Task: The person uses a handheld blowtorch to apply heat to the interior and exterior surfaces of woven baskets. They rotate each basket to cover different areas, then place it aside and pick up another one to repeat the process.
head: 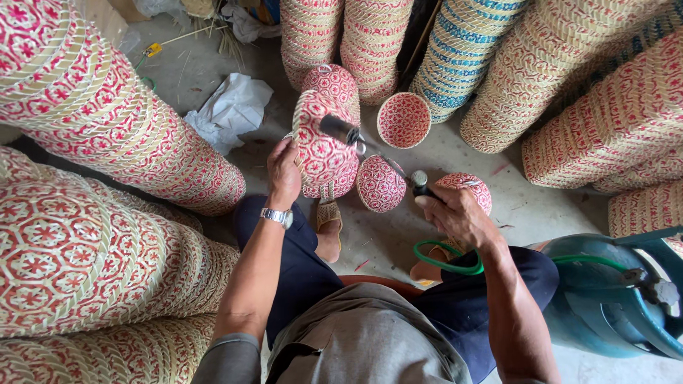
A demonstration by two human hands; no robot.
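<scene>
In the head view, the left hand (283, 174) gripped the rim of a small red-and-cream woven basket (321, 146), fingers curled closed around its edge. The right hand (455, 213) was wrapped shut around the handle of a gas torch (377, 153), fed by a green hose (445, 263) from a blue-green gas cylinder (612, 299). The torch ran from the right fingers up and to the left, its dark nozzle resting just above the basket, beside the left fingertips. Its long axis lay on that slant, nozzle pointing toward the basket's side.

To do this well, I judged the nozzle should stay moving and off the weave, with the left fingers kept behind the rim, clear of the heat. Other small baskets (403, 119) sat beyond the fingers on the concrete floor (541, 206).
</scene>
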